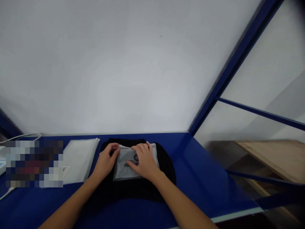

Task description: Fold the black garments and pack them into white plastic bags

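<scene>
Left hand (107,160): pinching the upper left corner of the grey panel between thumb and forefinger, remaining fingers curled inward.
Right hand (144,160): spread over the right half of the same panel, thumb held well away from the fingers, fingertips near the upper edge; no pinch between thumb and fingers.
Grey panel (122,157): lying flat on top of the black bundle, in front of the wearer, directly under both hands; roughly rectangular, with a darker border along the left and lower sides.
White strip (125,147): running along the panel's upper edge, between the fingertips of the two hands.
Print: dark lettering beginning with an R, plus a round dark emblem above; partly covered by the right hand.
Black bundle (168,165): soft and rounded, resting on the bench, showing on all sides of the panel; sewn to the panel or merely beneath, cannot tell.
Bench (197,181): blue, set against a white wall (124,63).
Frosted sheets (79,159): lying just left of the bundle, in a pale stack.
Far left: a pixelated patch, contents unreadable, with a white cable (10,190) near the lower edge.
Right side: slanted blue frame (230,70), with a wooden board (274,156) beyond the bench.
</scene>
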